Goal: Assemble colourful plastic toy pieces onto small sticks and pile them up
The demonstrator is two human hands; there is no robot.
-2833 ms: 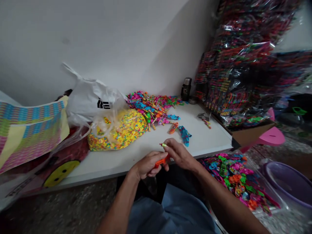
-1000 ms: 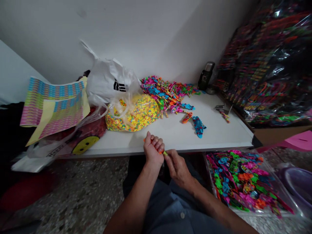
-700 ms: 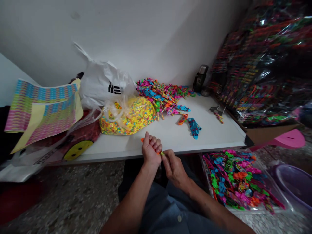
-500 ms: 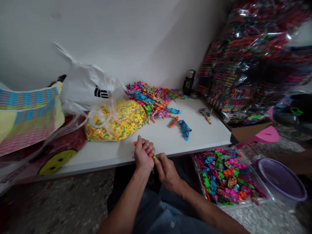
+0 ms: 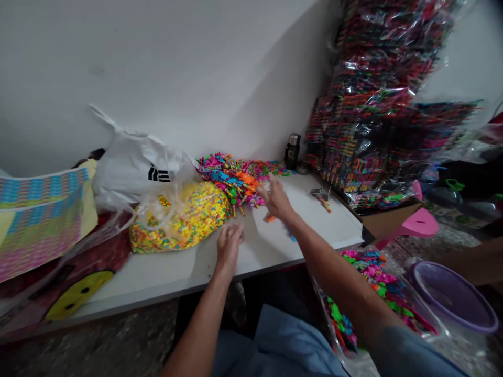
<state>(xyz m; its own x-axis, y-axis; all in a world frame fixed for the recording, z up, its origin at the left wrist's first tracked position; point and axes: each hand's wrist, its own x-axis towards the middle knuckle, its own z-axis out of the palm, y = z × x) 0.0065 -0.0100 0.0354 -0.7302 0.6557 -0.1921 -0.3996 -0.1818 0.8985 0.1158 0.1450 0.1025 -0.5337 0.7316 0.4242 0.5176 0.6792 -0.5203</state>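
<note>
My right hand (image 5: 277, 200) reaches over the table with its fingers spread, at the front right of a pile of small colourful plastic toys (image 5: 223, 170). No object shows in its grasp. An orange toy (image 5: 248, 180) lies on the pile just beyond those fingertips. My left hand (image 5: 230, 242) hovers above the white table (image 5: 251, 243), its fingers loosely curled and apart; nothing can be seen in them. Beside it on the left sits a clear bag of tiny yellow and multicoloured pieces (image 5: 184, 220). My right hand and forearm partly cover a few loose toys.
A white plastic bag (image 5: 129, 162) and printed sheets (image 5: 47, 214) occupy the left. At the back stands a dark flask (image 5: 292, 152). Bagged toys are stacked high (image 5: 365, 120) on the right. Below are a bin of toys (image 5: 377, 283) and a purple-rimmed tub (image 5: 451, 298).
My hands have parted. My right hand has moved forward to the pile and opened; my left hand has loosened, and the small orange and green item they held is no longer in them.
</note>
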